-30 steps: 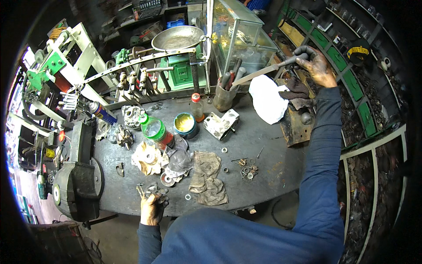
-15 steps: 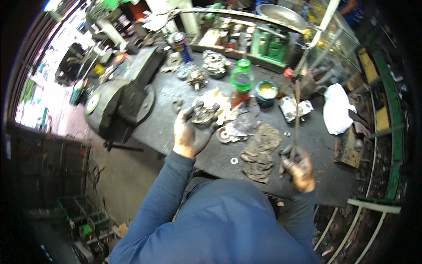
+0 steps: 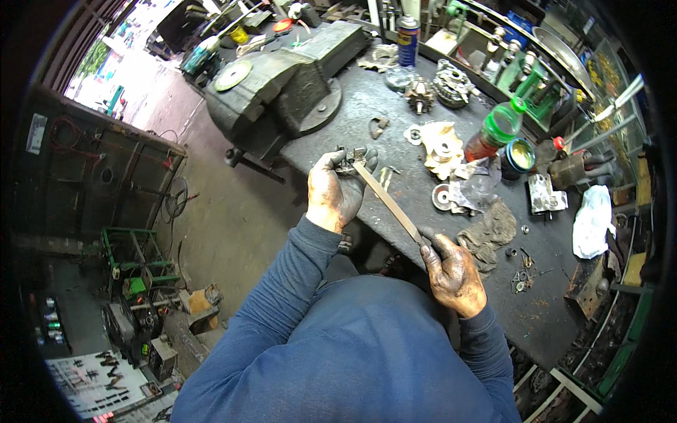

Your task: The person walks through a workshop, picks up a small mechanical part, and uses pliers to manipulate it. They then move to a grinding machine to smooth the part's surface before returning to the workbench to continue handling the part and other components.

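Note:
My left hand (image 3: 330, 196), blackened with grease, is closed around a small dark metal part (image 3: 350, 162) that its fingers partly cover. In my right hand (image 3: 460, 279) is a long flat file (image 3: 392, 206), gripped at its near end. The file slants up and to the left, and its far tip meets the metal part. Both hands are over the near edge of the workbench (image 3: 395, 141). A crumpled dirty rag (image 3: 492, 233) lies beyond my right hand, beside a cast housing piece with a round pulley (image 3: 443, 198).
A big bench vise (image 3: 282, 88) stands at the left. Farther back are a blue spray can (image 3: 407, 42), metal castings (image 3: 455, 83), a green-topped bottle (image 3: 497, 130) and an open tub (image 3: 518, 156). Small screws and washers (image 3: 523, 271) and a white bag (image 3: 594, 222) lie at the right.
My view has swung left. My right hand has brought the file from upright at the right over to the part in my left hand.

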`<control>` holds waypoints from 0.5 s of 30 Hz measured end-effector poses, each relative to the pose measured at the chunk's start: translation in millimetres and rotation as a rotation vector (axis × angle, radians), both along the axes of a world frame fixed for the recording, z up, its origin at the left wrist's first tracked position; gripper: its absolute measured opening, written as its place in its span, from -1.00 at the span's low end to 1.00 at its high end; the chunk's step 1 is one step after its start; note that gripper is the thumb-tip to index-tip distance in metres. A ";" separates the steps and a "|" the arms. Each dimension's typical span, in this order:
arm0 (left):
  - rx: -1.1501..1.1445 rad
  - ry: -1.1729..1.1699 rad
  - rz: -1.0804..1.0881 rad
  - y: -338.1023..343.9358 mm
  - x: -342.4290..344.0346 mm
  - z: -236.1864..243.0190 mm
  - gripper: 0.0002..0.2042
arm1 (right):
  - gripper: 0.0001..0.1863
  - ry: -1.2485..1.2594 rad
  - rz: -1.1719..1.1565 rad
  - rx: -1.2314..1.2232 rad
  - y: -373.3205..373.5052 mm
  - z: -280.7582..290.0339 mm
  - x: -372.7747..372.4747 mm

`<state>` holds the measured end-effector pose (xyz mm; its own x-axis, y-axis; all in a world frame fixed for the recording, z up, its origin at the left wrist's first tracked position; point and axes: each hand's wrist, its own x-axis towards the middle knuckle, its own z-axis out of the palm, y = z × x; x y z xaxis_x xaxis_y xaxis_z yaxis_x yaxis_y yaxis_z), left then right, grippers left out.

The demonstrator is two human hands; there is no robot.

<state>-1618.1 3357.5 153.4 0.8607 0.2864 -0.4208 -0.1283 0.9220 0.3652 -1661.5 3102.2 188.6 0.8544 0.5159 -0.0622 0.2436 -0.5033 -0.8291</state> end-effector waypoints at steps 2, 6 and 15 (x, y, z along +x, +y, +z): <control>0.028 -0.028 0.031 21.5 -11.7 -8.9 -0.82 | -0.69 -0.018 0.011 -0.022 25.1 5.7 -5.9; 0.160 -0.063 0.068 64.4 -35.4 -22.8 -0.89 | -0.69 -0.154 0.019 -0.092 75.1 10.2 -21.4; 0.201 -0.020 0.296 186.3 -97.5 -36.1 -0.72 | -0.69 -0.063 0.158 -0.108 205.4 7.9 -65.3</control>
<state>-1715.6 3543.7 117.3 0.7357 0.5998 -0.3145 -0.3880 0.7539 0.5301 -1726.8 3307.5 196.6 0.7669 0.6376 -0.0731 0.3766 -0.5394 -0.7532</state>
